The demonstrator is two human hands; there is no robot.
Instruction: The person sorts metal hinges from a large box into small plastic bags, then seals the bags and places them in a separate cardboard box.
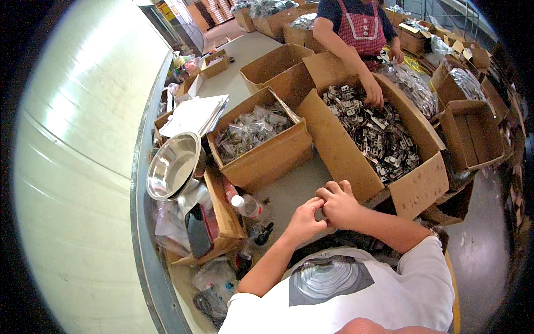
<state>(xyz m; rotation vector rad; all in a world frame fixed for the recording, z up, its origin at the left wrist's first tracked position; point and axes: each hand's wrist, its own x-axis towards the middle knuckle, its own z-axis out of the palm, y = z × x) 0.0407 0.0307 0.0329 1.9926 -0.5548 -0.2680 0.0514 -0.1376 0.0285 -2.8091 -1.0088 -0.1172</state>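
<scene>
My left hand and my right hand meet in front of my chest, over the near edge of the table. Both are closed, fingertips together, and whatever they hold is hidden or too small to make out. Just beyond them stands a large open cardboard box filled with small metal parts, silvery and dark. Left of it another cardboard box holds clear plastic bags of small parts. A co-worker's hand reaches into the metal parts from the far side.
Stacked steel bowls, a phone on a carton and a clear bottle stand at left. Papers lie behind the bowls. A co-worker in a red checked apron is across the table. Empty carton at right.
</scene>
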